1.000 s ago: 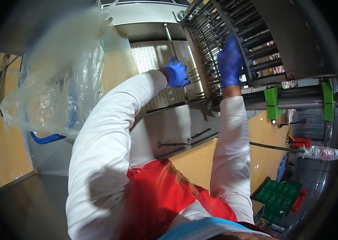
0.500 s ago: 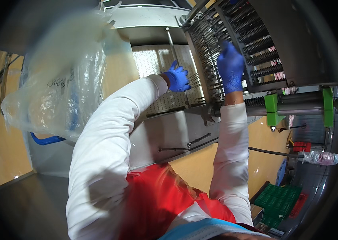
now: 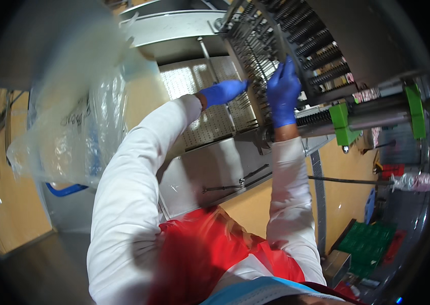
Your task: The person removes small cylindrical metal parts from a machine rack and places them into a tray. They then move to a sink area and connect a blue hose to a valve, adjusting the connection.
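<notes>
1. Head view, edges and room: the needle bank (image 3: pixel 255 53) stands along the right edge of the perforated plate (image 3: pixel 197 119), the spring rows (image 3: pixel 322 56) to its right. The left hand (image 3: pixel 223 92) reaches over that plate edge, fingertips at the bank's near bar; the right hand (image 3: pixel 282 96) is at the bank's near right corner. Open room lies over the plate's left part and the steel ledge (image 3: pixel 199 175), where a thin dark tool (image 3: pixel 225 188) lies by the front edge.
2. Head view, grip: left fingers nearly straight and together, right fingers bent below a blurred grey strip (image 3: pixel 280 43) — whether either hand grips anything, I cannot tell.
3. Head view, materials: thin metal needles, coiled springs, dotted plate, smooth blue gloves — and wrinkled clear plastic (image 3: pixel 108 122) at left.
</notes>
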A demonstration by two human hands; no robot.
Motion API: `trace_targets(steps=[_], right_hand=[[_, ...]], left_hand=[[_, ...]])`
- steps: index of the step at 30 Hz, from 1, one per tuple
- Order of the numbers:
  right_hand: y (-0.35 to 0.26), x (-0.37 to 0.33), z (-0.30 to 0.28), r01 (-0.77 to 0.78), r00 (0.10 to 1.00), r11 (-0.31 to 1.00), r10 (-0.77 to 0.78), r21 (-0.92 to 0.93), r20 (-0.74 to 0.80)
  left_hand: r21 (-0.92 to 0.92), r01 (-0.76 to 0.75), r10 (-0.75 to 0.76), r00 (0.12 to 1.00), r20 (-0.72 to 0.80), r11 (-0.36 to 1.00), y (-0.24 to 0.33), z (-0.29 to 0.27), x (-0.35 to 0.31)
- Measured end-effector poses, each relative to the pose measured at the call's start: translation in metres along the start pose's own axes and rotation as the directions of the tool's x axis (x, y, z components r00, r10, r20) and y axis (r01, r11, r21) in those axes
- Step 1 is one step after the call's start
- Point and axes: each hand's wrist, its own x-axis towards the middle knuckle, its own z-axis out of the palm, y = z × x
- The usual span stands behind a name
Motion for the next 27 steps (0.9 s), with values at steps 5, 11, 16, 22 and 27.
trace_targets(steps=[5,11,16,22,27], right_hand=[[0.021,-0.069,0.046,0.089,0.972,0.964,-0.139,0.251,0.188],[0.025,-0.134,-0.015,0.251,0.926,0.887,-0.336,0.387,0.17],[0.058,-0.235,-0.041,-0.017,0.971,0.933,-0.07,0.359,0.228],[0.059,-0.252,-0.037,-0.14,0.989,0.919,0.109,0.368,0.105],[0.054,-0.246,-0.038,-0.23,0.97,0.907,0.181,0.352,0.165]], left_hand=[[-0.807,0.071,-0.239,0.967,-0.088,0.586,0.055,-0.012,0.022],[0.088,-0.14,0.157,0.964,-0.215,0.986,0.003,-0.073,0.042],[0.684,-0.09,0.183,0.981,-0.065,0.723,0.043,-0.138,0.102],[0.901,-0.067,0.133,0.991,0.01,0.428,0.092,-0.153,0.13],[0.819,-0.039,0.186,0.979,-0.084,0.573,0.063,-0.142,0.12]])
